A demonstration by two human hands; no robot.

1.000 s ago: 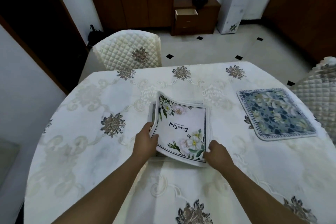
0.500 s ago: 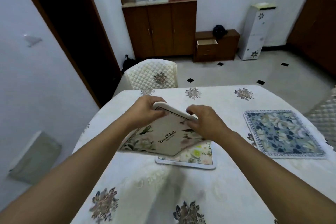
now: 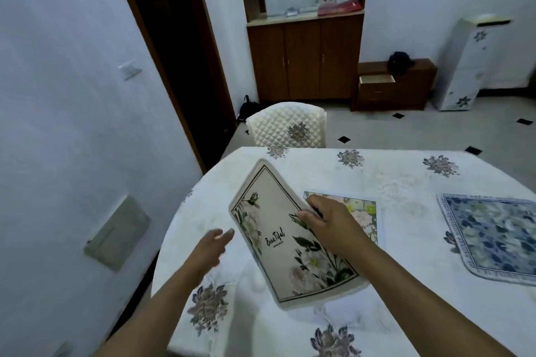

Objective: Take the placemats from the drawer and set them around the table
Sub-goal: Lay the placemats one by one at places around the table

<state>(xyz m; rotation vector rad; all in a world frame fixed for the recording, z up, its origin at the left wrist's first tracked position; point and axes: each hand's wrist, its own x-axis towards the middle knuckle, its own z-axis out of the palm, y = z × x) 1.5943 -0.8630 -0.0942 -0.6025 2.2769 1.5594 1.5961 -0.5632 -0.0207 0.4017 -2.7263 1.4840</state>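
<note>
Three placemats: at the table.
Right hand: pinches cream placemat, tilted over the cloth.
Writing: script "Beautiful".
Left hand: spread, empty.
Flat: pastel placemat, blue placemat.

place: home dining room | evidence: clothed table, quilted chair, wooden cabinet, tiled floor

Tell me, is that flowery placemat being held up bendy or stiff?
Probably a bit of both: the cream floral placemat looks nearly flat though only the right hand pinches one edge, yet its far corner curls slightly. Likely light too, since a few fingers carry it.
</note>
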